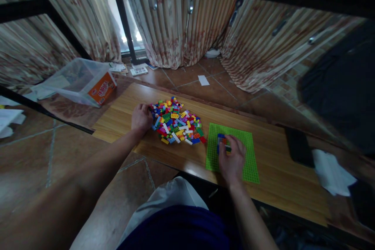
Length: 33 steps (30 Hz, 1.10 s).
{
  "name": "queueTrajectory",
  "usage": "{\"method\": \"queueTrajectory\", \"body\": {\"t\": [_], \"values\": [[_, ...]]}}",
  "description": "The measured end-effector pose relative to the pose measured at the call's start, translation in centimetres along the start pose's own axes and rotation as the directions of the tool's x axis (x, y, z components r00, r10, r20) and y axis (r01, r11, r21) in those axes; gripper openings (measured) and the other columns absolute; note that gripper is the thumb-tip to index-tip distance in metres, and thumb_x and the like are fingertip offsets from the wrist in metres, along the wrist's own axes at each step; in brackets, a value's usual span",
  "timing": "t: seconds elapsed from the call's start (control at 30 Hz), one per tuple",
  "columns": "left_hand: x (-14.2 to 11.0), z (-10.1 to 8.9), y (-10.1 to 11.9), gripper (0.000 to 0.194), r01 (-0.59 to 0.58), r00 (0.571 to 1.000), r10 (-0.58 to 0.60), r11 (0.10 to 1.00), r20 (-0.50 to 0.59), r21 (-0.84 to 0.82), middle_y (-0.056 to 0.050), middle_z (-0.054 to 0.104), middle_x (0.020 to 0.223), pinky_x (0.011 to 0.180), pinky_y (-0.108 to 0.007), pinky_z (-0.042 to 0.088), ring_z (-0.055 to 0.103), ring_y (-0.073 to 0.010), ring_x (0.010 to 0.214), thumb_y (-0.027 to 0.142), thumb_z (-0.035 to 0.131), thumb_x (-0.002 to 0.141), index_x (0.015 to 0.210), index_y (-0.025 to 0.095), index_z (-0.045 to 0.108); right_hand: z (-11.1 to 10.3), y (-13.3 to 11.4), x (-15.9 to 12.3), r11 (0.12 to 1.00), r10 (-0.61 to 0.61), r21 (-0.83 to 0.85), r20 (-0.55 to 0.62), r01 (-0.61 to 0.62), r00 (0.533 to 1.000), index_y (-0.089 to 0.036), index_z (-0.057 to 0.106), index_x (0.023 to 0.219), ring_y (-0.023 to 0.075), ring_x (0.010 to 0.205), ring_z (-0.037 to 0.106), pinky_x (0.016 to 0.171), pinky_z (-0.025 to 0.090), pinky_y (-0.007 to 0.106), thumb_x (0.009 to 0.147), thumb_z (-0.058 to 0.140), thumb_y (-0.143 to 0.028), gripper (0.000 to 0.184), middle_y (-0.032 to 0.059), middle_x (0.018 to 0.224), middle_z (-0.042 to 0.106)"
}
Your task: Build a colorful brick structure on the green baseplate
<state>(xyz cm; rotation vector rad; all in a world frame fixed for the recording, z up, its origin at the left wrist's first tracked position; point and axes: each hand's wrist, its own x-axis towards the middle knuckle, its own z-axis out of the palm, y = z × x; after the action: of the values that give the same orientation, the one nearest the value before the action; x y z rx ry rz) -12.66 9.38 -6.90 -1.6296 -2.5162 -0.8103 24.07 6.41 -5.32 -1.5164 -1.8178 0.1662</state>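
A heap of small multicoloured building bricks (178, 123) lies on the wooden tabletop. My left hand (141, 118) is at the heap's left edge, fingers curled down against the dark bricks there. What sits between those fingertips is hidden. To the right of the heap lies a flat green studded baseplate (249, 164). On its left half stands a small stack of bricks (220, 138), with blue, orange and dark green parts showing. My right hand (233, 158) closes thumb and fingers round this stack from the right, covering part of it.
A clear plastic tub (79, 78) with an orange label stands beyond the table's left end. A black flat object (299, 147) and white crumpled paper or cloth (333, 172) lie at the right. Curtains (181, 27) hang behind; papers (203, 80) lie on the tiled floor.
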Motion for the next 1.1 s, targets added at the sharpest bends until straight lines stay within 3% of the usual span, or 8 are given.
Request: {"method": "queueTrajectory", "body": {"t": [0.13,0.33,0.57,0.7,0.9,1.1], "values": [[0.0,-0.1,0.0,0.032,-0.005,1.000,0.005,1.000,0.005,0.003,-0.014,0.063,0.107,0.094,-0.040,0.045,0.058,-0.0279,0.106,0.020,0.042,0.088,0.109,0.017,0.066,1.7,-2.7,-1.0,0.999,-0.043,0.025,0.130,0.040,0.991,-0.019,0.065,0.114,0.0252,0.110,0.054,0.097,0.041,0.044,0.093,0.045,-0.035,0.033,0.0116,0.114,0.065],[0.0,-0.1,0.0,0.032,-0.012,1.000,0.012,1.000,0.009,-0.002,-0.015,0.063,0.108,0.094,-0.040,0.045,0.057,-0.0286,0.107,0.019,0.041,0.088,0.109,0.016,0.066,3.4,-3.8,-0.5,0.992,-0.054,-0.095,0.244,0.080,0.968,-0.017,0.067,0.111,0.0274,0.107,0.051,0.093,0.036,0.043,0.092,0.046,-0.028,0.030,0.0114,0.109,0.068],[0.0,-0.1,0.0,0.032,0.002,1.000,-0.002,1.000,0.000,0.008,-0.015,0.063,0.108,0.094,-0.041,0.046,0.058,-0.0292,0.106,0.020,0.041,0.089,0.109,0.016,0.066,3.2,-4.3,-0.8,0.992,-0.070,-0.090,0.205,0.090,0.976,-0.019,0.069,0.106,0.0253,0.099,0.053,0.090,0.036,0.040,0.094,0.045,-0.028,0.029,0.0093,0.104,0.070],[0.1,0.0,0.0,0.032,0.011,1.000,-0.011,1.000,-0.002,0.001,-0.015,0.063,0.110,0.094,-0.041,0.046,0.058,-0.0291,0.106,0.022,0.041,0.089,0.108,0.017,0.066,1.5,-2.9,-1.3,0.998,-0.015,-0.062,0.092,0.021,0.996,-0.020,0.070,0.104,0.0247,0.096,0.057,0.089,0.040,0.040,0.093,0.047,-0.035,0.029,0.0092,0.101,0.071],[0.1,0.1,-0.2,0.032,0.003,1.000,-0.003,1.000,-0.004,-0.002,-0.014,0.062,0.109,0.096,-0.041,0.046,0.057,-0.0294,0.107,0.022,0.041,0.088,0.108,0.018,0.067,-1.7,1.9,0.0,0.988,0.108,-0.098,-0.080,-0.115,0.991,-0.017,0.071,0.101,0.0250,0.091,0.061,0.089,0.044,0.042,0.090,0.051,-0.042,0.034,0.0116,0.097,0.072],[0.1,0.0,-0.1,0.032,0.007,1.000,-0.007,1.000,-0.006,-0.007,-0.014,0.062,0.109,0.095,-0.041,0.046,0.057,-0.0293,0.108,0.021,0.042,0.088,0.108,0.019,0.066,-1.6,4.1,0.9,0.977,0.166,-0.122,-0.093,-0.176,0.982,-0.017,0.072,0.099,0.0257,0.092,0.062,0.090,0.044,0.043,0.088,0.050,-0.043,0.036,0.0119,0.096,0.073]]}}
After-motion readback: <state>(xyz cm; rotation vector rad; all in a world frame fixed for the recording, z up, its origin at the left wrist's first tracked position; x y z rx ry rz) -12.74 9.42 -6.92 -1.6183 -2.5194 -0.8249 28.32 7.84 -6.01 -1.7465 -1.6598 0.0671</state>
